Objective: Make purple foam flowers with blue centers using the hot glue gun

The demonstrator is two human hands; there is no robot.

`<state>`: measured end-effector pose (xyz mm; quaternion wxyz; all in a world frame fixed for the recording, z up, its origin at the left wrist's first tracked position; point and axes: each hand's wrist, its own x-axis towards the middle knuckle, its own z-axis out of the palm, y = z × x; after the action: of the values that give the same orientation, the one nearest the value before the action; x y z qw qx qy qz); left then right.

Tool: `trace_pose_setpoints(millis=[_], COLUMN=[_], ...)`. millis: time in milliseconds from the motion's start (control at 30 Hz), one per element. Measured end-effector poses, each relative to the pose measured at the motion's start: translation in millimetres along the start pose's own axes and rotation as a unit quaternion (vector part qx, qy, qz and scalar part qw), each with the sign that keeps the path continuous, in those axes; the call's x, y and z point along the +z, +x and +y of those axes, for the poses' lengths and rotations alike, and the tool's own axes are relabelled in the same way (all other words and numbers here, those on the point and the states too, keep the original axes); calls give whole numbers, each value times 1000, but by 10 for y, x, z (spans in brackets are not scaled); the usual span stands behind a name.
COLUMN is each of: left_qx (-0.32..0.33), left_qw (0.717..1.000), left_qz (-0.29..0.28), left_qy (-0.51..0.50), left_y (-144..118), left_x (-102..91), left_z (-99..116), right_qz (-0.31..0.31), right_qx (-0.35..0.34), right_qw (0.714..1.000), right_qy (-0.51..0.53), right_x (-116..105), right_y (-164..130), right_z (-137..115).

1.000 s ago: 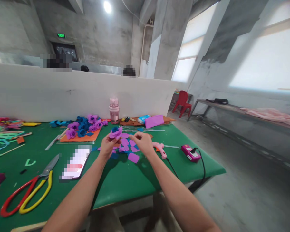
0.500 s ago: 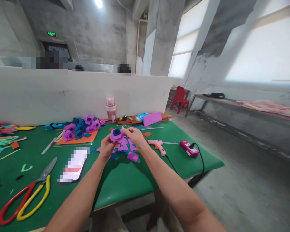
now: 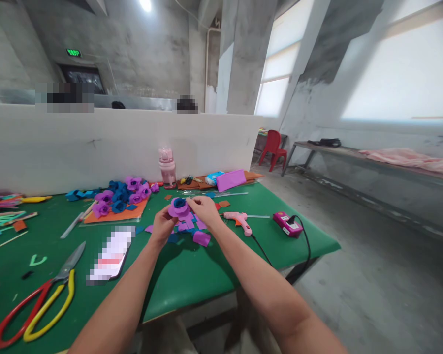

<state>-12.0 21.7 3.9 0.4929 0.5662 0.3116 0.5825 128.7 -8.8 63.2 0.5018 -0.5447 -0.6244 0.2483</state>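
A paper flower (image 3: pixel 178 208) with purple outer petals and a dark blue centre is held above the green table. My left hand (image 3: pixel 164 226) grips it from the left and below, fingers closed around its base. At its right edge, my right hand (image 3: pixel 204 209) pinches the rim with thumb and fingertips; exactly which petal is partly hidden. Under the hands lie loose purple paper pieces (image 3: pixel 201 239) and several blue ones (image 3: pixel 173 238). Just right of my right hand rests a pink glue gun (image 3: pixel 240 222) with a clear stick in its back.
Finished blue and purple flowers (image 3: pixel 118 195) lie on an orange sheet (image 3: pixel 133 215). Scissors (image 3: pixel 61 285) and a phone (image 3: pixel 112 253) are at left. A pink bottle (image 3: pixel 167 169) stands by the white partition (image 3: pixel 125 142). A magenta power box (image 3: pixel 288 224) with a cord sits near the right edge.
Both hands stay at the flower, which has tilted slightly, with its blue centre a little nearer my right fingers. The whole view has shifted slightly.
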Motion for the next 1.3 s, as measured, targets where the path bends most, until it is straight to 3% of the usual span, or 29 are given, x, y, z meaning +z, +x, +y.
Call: trace_pose_setpoints(millis=[200, 500, 633, 867, 1133, 1300], left_qx=[-28, -44, -50, -64, -60, -61], left_qw=[999, 998, 997, 995, 996, 996], left_qz=[24, 10, -3, -7, -18, -21], left_qy=[-13, -32, -51, -71, -68, -61], left_y=[-14, 3, 0, 6, -11, -15], left_x=[44, 32, 35, 33, 48, 46], left_z=[54, 34, 33, -5, 22, 25], right_qz=[-53, -33, -38, -60, -41, -44], right_qx=[129, 102, 130, 230, 249, 212], right_qw=[976, 989, 980, 939, 929, 943], right_qy=[165, 103, 146, 250, 272, 251], right_x=[29, 65, 91, 66, 26, 30], right_y=[3, 30, 40, -8, 33, 25], right_z=[5, 6, -17, -99, -102, -91])
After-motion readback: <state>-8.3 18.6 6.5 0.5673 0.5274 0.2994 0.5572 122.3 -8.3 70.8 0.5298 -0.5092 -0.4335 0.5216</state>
